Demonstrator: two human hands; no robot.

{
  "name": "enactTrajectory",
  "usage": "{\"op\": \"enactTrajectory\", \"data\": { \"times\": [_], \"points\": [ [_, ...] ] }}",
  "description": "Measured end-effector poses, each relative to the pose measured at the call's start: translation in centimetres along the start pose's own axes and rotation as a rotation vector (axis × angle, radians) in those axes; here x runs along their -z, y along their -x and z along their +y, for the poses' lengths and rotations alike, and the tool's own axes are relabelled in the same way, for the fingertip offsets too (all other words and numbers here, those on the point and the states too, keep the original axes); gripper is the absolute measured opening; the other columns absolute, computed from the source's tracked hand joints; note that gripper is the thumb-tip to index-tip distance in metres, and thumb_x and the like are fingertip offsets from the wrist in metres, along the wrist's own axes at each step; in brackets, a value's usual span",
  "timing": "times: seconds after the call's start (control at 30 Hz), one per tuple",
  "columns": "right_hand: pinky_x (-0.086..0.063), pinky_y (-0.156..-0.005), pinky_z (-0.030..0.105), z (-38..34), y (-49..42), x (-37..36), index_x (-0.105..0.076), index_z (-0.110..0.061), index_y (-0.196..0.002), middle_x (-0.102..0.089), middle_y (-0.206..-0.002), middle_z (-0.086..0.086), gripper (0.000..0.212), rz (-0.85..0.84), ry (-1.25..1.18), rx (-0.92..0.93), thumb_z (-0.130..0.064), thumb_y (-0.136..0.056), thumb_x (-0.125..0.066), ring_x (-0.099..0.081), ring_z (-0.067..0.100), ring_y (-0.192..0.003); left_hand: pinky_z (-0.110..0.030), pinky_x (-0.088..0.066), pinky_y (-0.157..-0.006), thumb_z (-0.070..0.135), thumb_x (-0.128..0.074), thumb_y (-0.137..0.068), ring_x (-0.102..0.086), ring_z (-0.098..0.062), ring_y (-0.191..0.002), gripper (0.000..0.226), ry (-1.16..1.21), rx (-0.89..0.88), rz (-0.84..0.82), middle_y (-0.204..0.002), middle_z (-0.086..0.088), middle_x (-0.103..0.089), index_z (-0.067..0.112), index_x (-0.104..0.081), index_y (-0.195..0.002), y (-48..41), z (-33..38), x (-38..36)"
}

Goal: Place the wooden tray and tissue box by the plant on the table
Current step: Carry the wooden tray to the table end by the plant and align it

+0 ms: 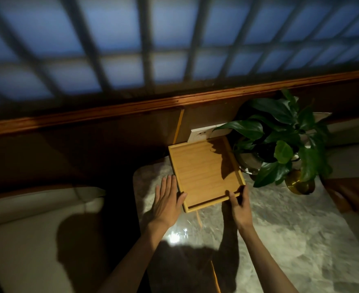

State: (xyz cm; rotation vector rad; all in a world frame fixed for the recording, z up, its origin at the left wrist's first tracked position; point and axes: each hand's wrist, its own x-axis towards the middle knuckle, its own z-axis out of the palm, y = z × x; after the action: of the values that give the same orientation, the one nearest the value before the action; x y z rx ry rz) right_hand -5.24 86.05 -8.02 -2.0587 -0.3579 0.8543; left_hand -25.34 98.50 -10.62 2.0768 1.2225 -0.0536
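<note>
hands [167, 199] [239, 205] hold wooden tray [204, 166] on table [290, 229] beside plant [280, 136].

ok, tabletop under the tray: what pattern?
Grey-white marbled veining on the tabletop, glossy with glare; head view, below the wooden tray.

Light wooden tray [204, 172] is lying flat, seemingly empty, on the marble table [280, 229], just left of the plant [284, 136].

Wooden tray [204, 172] sits at the table's [280, 229] far left corner, potted plant [284, 136] just to its right, leaves overhanging that side. Wall socket [199, 135] behind the tray. Left hand [167, 203] flanks its left edge, right hand [239, 205] at its near right corner. Sofa [36, 240] left of the table.
</note>
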Motion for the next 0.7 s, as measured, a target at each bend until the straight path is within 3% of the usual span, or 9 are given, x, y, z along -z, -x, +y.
{"op": "enactTrajectory", "data": {
  "times": [0.1, 0.2, 0.33, 0.5, 0.7],
  "points": [
    [-0.023, -0.123, 0.052, 0.3, -0.5, -0.4, -0.030, -0.013, -0.153, -0.034, -0.158, 0.013, 0.053, 0.066, 0.021, -0.017, -0.016, -0.103, -0.047, -0.030, 0.031, -0.148, -0.043, 0.014, -0.123, 0.046, -0.023, -0.103, 0.022, -0.021, -0.150, 0.068, -0.043, 0.037, -0.035, -0.166, -0.006, 0.009, 0.013, 0.005, -0.156, -0.4, 0.2, -0.2],
    [-0.022, -0.123, 0.053, 1.0, -1.1, -0.2, -0.036, -0.006, -0.149, -0.037, -0.156, 0.018, 0.050, 0.055, 0.035, 0.003, -0.016, -0.102, -0.049, -0.030, 0.034, -0.148, -0.040, 0.018, -0.120, 0.045, -0.023, -0.103, 0.026, -0.015, -0.146, 0.067, -0.013, 0.031, -0.034, -0.166, -0.005, 0.010, 0.013, 0.005, -0.156, -0.6, -0.1, -0.5],
    [-0.028, -0.120, 0.054, 1.2, -1.3, 0.3, -0.049, -0.010, -0.136, -0.048, -0.146, 0.019, 0.037, 0.046, -0.002, 0.037, -0.011, -0.099, -0.054, -0.042, 0.036, -0.139, -0.037, 0.017, -0.120, 0.045, -0.026, -0.103, 0.017, -0.016, -0.151, 0.068, 0.003, 0.028, -0.026, -0.166, -0.004, 0.008, 0.013, 0.001, -0.156, -0.7, -0.2, -0.3],
    [-0.027, -0.122, 0.051, 0.4, -0.8, 0.5, -0.044, -0.005, -0.144, -0.046, -0.149, 0.018, 0.046, 0.039, -0.013, 0.019, -0.013, -0.100, -0.054, -0.040, 0.033, -0.142, -0.037, 0.016, -0.119, 0.045, -0.030, -0.103, 0.019, -0.013, -0.150, 0.068, 0.091, 0.041, -0.046, -0.167, -0.001, 0.007, 0.016, -0.001, -0.156, -0.5, 0.0, 0.3],
    [-0.032, -0.120, 0.049, -0.9, 0.4, 1.0, -0.039, -0.015, -0.149, -0.050, -0.149, 0.010, 0.053, 0.031, -0.072, -0.025, -0.018, -0.099, -0.056, -0.045, 0.027, -0.140, -0.042, 0.008, -0.123, 0.045, -0.041, -0.100, 0.015, -0.018, -0.152, 0.071, 0.124, 0.024, -0.053, -0.167, -0.001, 0.001, 0.015, -0.010, -0.156, -0.3, 0.0, 1.2]
  ]
}}
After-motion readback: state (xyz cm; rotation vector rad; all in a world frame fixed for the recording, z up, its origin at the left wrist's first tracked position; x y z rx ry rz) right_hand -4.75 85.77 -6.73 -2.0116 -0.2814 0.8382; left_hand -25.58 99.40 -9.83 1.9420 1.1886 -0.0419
